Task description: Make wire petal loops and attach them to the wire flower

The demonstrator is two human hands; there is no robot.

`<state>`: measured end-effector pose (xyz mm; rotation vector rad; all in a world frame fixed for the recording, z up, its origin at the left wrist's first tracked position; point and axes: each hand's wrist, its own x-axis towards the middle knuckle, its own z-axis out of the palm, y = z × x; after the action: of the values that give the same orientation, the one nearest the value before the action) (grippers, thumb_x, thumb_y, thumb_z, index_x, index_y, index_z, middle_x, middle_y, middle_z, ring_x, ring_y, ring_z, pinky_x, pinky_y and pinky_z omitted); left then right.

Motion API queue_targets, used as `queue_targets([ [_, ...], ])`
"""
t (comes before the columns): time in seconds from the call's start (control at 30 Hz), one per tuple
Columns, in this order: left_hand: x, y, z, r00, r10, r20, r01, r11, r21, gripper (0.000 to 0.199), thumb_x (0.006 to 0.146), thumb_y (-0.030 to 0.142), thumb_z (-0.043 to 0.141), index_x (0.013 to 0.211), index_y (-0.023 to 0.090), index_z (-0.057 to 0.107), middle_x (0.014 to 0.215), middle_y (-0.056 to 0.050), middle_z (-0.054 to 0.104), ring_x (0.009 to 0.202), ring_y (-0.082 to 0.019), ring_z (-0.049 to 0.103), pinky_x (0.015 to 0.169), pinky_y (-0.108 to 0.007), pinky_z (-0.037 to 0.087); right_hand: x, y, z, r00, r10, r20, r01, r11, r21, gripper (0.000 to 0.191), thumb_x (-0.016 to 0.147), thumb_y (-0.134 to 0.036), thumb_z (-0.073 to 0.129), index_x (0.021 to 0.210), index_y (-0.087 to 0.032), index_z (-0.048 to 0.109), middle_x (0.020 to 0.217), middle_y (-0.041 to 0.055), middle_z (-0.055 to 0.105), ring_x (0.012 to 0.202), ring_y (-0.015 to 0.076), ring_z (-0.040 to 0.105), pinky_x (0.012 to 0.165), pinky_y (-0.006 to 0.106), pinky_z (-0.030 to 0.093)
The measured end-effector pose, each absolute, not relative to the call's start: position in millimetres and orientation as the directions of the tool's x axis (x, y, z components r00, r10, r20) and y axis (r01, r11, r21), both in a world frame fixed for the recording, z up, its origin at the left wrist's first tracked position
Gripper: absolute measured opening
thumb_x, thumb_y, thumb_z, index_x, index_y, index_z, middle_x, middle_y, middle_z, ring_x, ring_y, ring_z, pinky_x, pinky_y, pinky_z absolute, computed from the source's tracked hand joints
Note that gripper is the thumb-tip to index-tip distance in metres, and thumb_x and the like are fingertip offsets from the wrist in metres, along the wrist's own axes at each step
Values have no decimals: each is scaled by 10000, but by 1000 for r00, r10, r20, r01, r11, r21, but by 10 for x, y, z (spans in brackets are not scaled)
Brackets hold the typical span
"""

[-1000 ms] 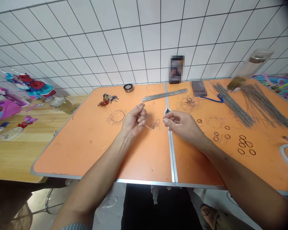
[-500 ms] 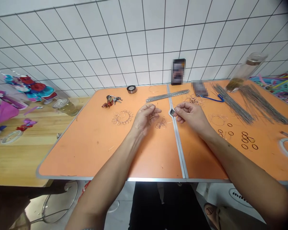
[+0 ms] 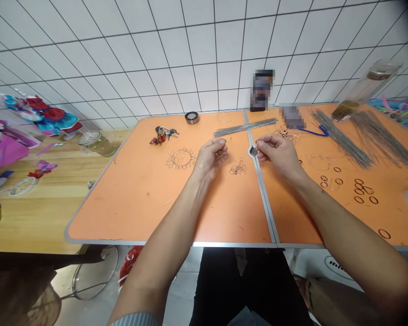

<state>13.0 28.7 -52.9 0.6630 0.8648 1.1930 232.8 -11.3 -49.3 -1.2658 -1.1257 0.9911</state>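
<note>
My left hand (image 3: pixel 211 158) is above the orange table with its fingers curled and thumb pressed to the forefinger. A hint of thin wire shows at its fingertips. Across the table's metal seam, my right hand (image 3: pixel 279 156) is closed in a pinch near the oval metal fitting (image 3: pixel 253 151). Whatever it pinches is too fine to make out. Between the hands lies a small tangle of thin wire loops (image 3: pixel 237 169). A wire ring with looped edges (image 3: pixel 181 159) rests left of my left hand. Behind both hands lies a bundle of straight grey wires (image 3: pixel 245 127).
A tape roll (image 3: pixel 191 117) and keys (image 3: pixel 163 134) lie at the back left. On the right are wire bundles (image 3: pixel 343 140), several dark rings (image 3: pixel 359 191) and a tall glass bottle (image 3: pixel 365 90). A phone (image 3: pixel 262 90) leans on the tiled wall. A wooden table (image 3: pixel 54 203) adjoins at left.
The camera view has shifted, so the table appears farther right and slightly higher. Both hands stay pinched over nearly the same place, and the things on the table keep their places.
</note>
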Motion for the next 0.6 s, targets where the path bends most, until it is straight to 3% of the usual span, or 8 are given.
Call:
queue_targets([
  [0.6, 216, 179, -496, 182, 954, -237, -457, 296, 839, 285, 828, 308, 944, 968, 188, 727, 693, 55, 660, 608, -76, 614, 692, -216, 530, 2348, -239, -365, 179, 978, 104, 55, 96, -994, 161, 937, -293, 859, 1001, -161, 793, 853, 35, 768, 586, 63, 633, 576, 188, 566],
])
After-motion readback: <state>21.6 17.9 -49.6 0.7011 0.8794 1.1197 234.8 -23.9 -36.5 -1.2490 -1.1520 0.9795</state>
